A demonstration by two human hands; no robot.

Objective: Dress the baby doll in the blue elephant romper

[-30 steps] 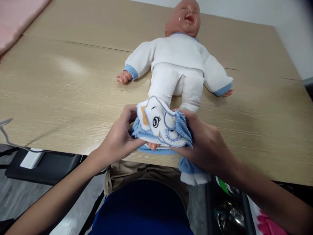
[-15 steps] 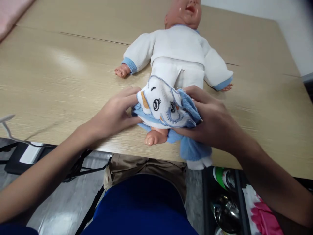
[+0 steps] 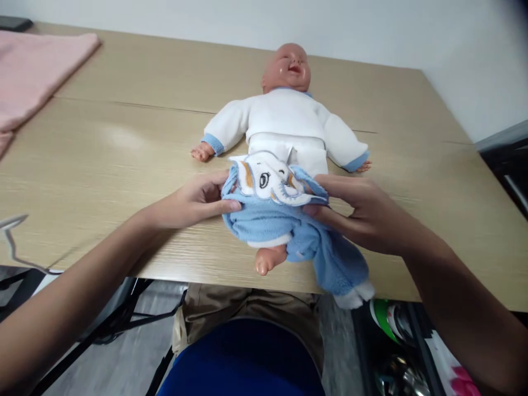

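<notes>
A baby doll [image 3: 286, 113] lies on its back on the table, dressed in a white top with blue cuffs. Blue baby trousers [image 3: 264, 223] with an embroidered elephant face are bunched around its lower legs. One bare doll foot [image 3: 270, 259] pokes out of a trouser leg; the other leg of the trousers hangs over the table's front edge. My left hand [image 3: 198, 201] pinches the waistband at its left side, thumb on the outside. At the right side, my right hand [image 3: 355, 212] grips the waistband, its fingertips partly hidden by the cloth.
A folded pink cloth [image 3: 37, 71] lies at the table's far left, near a dark object [image 3: 14, 23]. A white hook-like stand [image 3: 12, 236] is at the left edge. Below the table's right front, a dark bin [image 3: 396, 352] holds cans and shiny items.
The view has tilted up, showing the doll's whole head. Both hands have spread the waistband, and more blue cloth now lies gathered around the leg above the foot.
</notes>
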